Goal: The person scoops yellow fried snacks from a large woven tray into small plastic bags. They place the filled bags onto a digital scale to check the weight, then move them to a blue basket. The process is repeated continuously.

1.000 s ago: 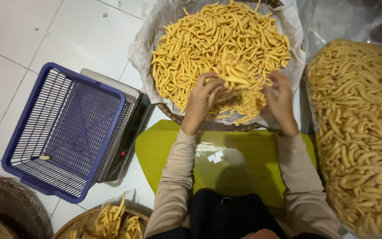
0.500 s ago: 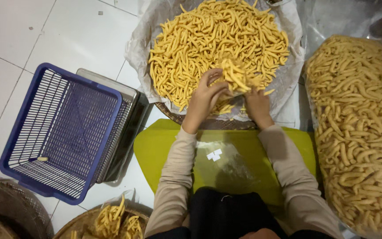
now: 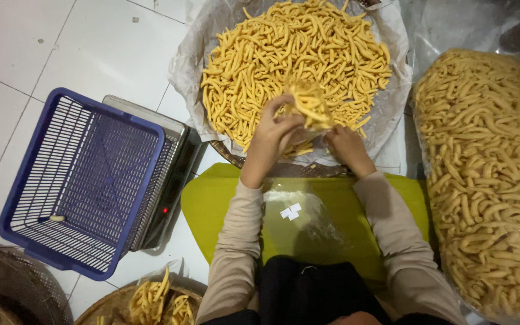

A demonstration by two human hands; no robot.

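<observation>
Head view: left hand (image 3: 272, 135) and right hand (image 3: 345, 147), close together, clasp a snack-stick bunch (image 3: 309, 105); lifting it level should prevent spills.

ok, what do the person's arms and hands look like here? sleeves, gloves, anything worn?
Both arms wear plain beige long sleeves, left sleeve and right sleeve, ending at the wrists. The left hand and right hand are bare: no gloves. No rings, watch or markings visible.
</observation>
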